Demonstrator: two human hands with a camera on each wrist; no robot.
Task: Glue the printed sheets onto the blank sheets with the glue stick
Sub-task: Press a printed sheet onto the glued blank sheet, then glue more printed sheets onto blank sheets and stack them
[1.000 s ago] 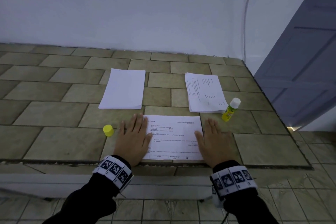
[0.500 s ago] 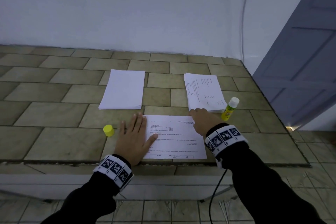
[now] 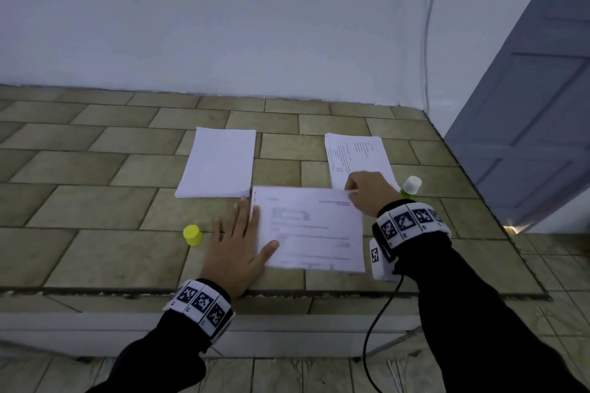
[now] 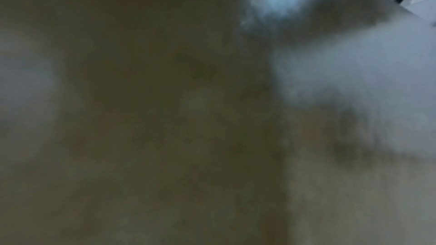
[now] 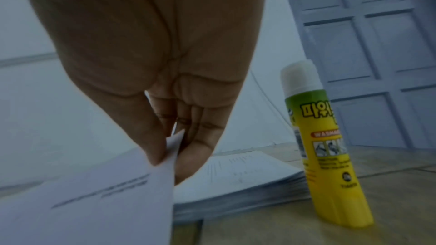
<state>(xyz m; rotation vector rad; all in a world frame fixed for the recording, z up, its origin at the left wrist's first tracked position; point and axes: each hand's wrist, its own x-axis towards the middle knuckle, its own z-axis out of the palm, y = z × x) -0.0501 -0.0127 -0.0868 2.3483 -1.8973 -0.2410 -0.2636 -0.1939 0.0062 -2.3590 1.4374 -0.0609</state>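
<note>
A printed sheet (image 3: pixel 311 228) lies near the tiled counter's front edge. My right hand (image 3: pixel 367 193) pinches its far right corner between thumb and fingers, and the corner (image 5: pixel 173 148) is lifted. My left hand (image 3: pixel 238 249) lies flat, fingers straight, on the tiles at the sheet's left edge, thumb on the paper. The glue stick (image 5: pixel 323 148) stands upright and uncapped just right of my right hand, partly hidden behind the wrist in the head view. Its yellow cap (image 3: pixel 192 235) sits left of my left hand. The left wrist view is dark and blurred.
A blank stack (image 3: pixel 218 163) lies behind my left hand, a printed stack (image 3: pixel 359 158) behind my right. The tiled counter (image 3: pixel 95 233) ends at a front ledge and at a right edge by a grey door (image 3: pixel 526 105). A wall stands behind.
My right hand left its flat rest on the sheet's right edge, moved to the far right corner, pinched it and raised it. The left hand stayed put.
</note>
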